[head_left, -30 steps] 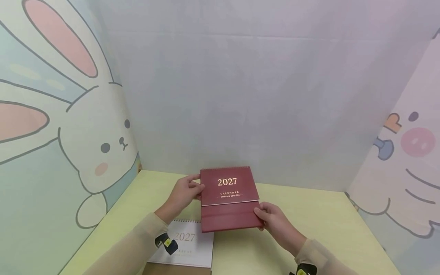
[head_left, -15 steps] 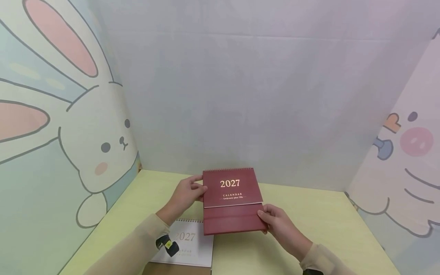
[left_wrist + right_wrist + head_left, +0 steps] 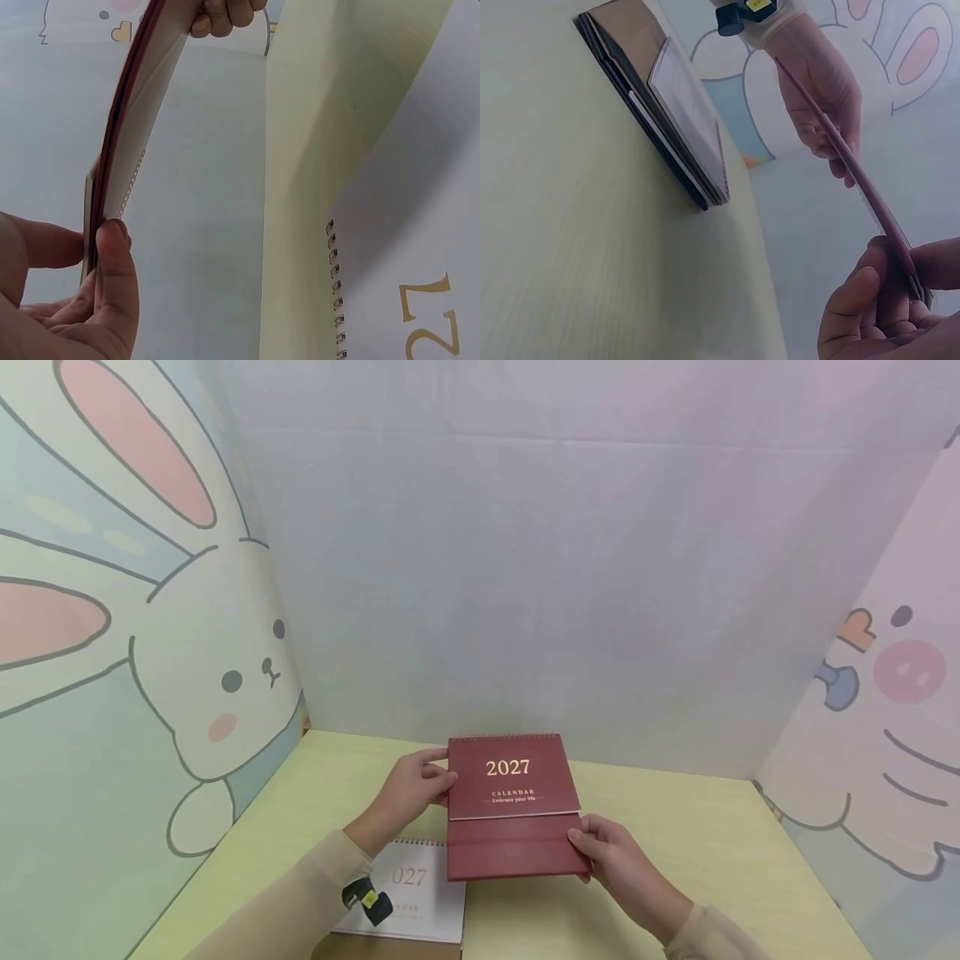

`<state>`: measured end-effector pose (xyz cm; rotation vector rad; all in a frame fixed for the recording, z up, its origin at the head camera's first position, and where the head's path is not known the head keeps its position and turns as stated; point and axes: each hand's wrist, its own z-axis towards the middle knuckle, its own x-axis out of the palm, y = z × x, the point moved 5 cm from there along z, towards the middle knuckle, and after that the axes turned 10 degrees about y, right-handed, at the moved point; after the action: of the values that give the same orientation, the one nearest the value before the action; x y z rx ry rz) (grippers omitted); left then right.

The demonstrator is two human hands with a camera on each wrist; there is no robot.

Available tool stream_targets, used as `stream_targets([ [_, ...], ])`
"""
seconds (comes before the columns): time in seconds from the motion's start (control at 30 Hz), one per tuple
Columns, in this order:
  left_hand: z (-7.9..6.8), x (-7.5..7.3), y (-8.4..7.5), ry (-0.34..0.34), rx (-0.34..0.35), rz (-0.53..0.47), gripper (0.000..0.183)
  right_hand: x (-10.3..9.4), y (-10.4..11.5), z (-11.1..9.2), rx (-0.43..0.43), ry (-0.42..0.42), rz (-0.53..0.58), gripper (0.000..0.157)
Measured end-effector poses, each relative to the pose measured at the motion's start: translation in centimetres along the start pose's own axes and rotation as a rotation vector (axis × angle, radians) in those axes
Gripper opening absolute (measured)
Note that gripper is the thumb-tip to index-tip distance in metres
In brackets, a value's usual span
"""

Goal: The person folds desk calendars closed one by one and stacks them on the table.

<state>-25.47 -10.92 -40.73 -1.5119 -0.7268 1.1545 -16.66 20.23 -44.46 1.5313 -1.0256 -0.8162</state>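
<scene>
A dark red desk calendar [image 3: 514,777] with gold "2027" lettering and a spiral binding along its top is held up above the table, cover facing up and toward me. My left hand [image 3: 410,787] pinches its left edge near the upper corner. On the opposite side, my right hand [image 3: 621,868] grips the right edge low down, thumb on the front. Both wrist views catch the calendar nearly edge-on, its leaves flat together. From the right wrist, the right hand's fingers [image 3: 859,289] show curled behind the folded cover.
Below the left forearm lies a white 2027 calendar [image 3: 431,906] on a stack, with a brown one [image 3: 390,948] under it and a dark-edged one [image 3: 641,116] at the bottom. A pale yellow tabletop [image 3: 675,835] meets a grey cloth backdrop [image 3: 525,568]; cartoon-printed panels stand at both sides.
Both hands have shifted the red calendar slightly to the right and down in the head view, toward me. The grip stays the same, and the stack has not moved.
</scene>
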Motion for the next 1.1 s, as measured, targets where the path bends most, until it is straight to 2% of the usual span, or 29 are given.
stream_targets([
  [0.37,-0.1,0.9,0.3,0.042,0.004,0.021,0.054,-0.1,-0.5,-1.0,0.017,0.003,-0.005,0.021],
  [0.73,-0.4,2.2,0.6,0.092,0.008,0.024,0.057,-0.3,-1.4,-2.4,0.017,0.057,0.004,0.022],
  [1.1,-0.6,3.1,1.4,0.133,0.004,0.035,0.058,-0.6,-2.4,-3.1,0.056,0.051,-0.003,0.022],
])
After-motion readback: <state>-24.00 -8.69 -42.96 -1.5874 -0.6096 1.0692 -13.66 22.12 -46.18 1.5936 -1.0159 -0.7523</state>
